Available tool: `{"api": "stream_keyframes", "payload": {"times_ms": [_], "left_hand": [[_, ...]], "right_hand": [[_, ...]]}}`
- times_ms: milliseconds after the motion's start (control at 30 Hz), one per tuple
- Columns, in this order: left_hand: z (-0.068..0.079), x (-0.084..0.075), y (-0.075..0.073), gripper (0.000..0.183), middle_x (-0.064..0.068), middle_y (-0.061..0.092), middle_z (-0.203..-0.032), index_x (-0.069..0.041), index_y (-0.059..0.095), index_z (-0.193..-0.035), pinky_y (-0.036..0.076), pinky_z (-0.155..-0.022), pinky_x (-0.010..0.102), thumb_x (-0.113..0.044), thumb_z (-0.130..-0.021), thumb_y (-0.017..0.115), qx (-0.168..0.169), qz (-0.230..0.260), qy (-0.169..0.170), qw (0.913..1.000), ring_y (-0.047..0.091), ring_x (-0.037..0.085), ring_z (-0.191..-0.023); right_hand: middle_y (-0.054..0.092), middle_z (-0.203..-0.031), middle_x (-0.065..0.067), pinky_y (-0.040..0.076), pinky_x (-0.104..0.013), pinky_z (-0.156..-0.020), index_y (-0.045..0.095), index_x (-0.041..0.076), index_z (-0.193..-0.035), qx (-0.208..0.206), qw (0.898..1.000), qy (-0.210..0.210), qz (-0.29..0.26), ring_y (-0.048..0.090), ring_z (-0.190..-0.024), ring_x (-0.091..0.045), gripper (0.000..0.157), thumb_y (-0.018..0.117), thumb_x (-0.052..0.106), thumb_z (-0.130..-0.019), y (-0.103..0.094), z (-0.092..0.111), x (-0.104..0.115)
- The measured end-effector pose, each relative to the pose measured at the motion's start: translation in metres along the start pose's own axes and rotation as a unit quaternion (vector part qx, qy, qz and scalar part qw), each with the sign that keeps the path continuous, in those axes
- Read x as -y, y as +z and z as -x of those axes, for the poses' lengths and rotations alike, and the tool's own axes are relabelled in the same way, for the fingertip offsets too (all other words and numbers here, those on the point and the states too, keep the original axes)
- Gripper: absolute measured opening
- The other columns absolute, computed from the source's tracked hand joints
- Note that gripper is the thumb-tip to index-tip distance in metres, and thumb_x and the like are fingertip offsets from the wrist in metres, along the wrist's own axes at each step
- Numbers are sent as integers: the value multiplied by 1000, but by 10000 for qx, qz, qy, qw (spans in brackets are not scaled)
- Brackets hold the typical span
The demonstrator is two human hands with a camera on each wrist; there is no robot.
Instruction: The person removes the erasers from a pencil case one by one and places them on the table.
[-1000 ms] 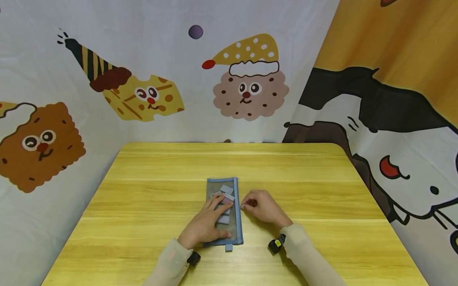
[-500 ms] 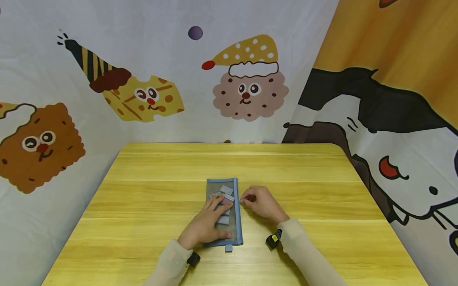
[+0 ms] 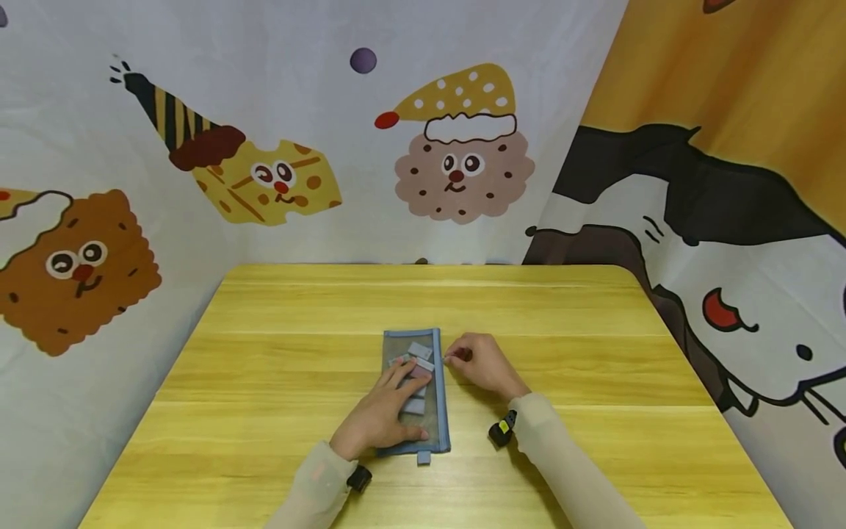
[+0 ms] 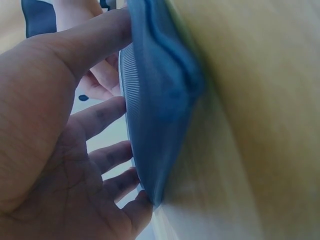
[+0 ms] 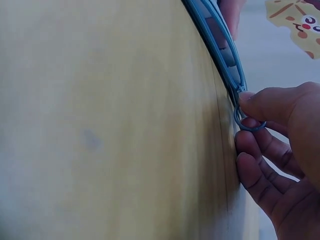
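Pouch Pressed Under One Grip, Zipper Ring Pinched in the Other

The blue-edged, see-through pouch [image 3: 441, 411] lies flat on the table [image 3: 297, 308]. My left grip [image 3: 380, 415] rests on its upper face with fingers relaxed and spread, fingertips over the small pale blocks [image 3: 420, 351] inside, thumb close to the pouch's near right corner. At the pouch's right edge, toward its far end, my right grip [image 3: 485, 364] pinches the thin blue ring [image 5: 236, 117] beside the zipper slider [image 5: 241, 90]. A stretch of the zip gapes there, and I can see blocks through it.

The blocks carry markings, but they are too small for me to read. A short blue tab [image 3: 424, 458] sticks out from the pouch's near end. To the right of the pouch, the black device [image 3: 502, 430] on my wrist bears a yellow patch; I can't tell whether anything is printed on it. Beyond the pouch, the curtain [image 3: 370, 184] shows a cheese wedge in a striped hat and a pink biscuit in a dotted one.
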State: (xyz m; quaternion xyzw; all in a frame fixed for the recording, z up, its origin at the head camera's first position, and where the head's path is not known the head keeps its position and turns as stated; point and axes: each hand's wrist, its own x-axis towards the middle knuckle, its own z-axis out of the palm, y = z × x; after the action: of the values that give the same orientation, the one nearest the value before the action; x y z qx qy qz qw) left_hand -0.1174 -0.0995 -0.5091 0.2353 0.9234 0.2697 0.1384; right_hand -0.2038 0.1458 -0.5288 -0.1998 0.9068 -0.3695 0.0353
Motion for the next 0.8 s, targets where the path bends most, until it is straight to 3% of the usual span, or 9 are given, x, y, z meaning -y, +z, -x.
{"api": "stream_keyframes", "payload": {"times_ms": [800], "left_hand": [[0,2,2,89,10,21,-172,-21,42,-158,36,-117,66,-47,-84,83,-65,50,70,9999,12,39,-159]], "right_hand": [[70,-87,7,55,-29,-72,79,23,-91,-221,9992,328,-80,61,-77,-9,6,76,21,-95,-1,-27,-9]]}}
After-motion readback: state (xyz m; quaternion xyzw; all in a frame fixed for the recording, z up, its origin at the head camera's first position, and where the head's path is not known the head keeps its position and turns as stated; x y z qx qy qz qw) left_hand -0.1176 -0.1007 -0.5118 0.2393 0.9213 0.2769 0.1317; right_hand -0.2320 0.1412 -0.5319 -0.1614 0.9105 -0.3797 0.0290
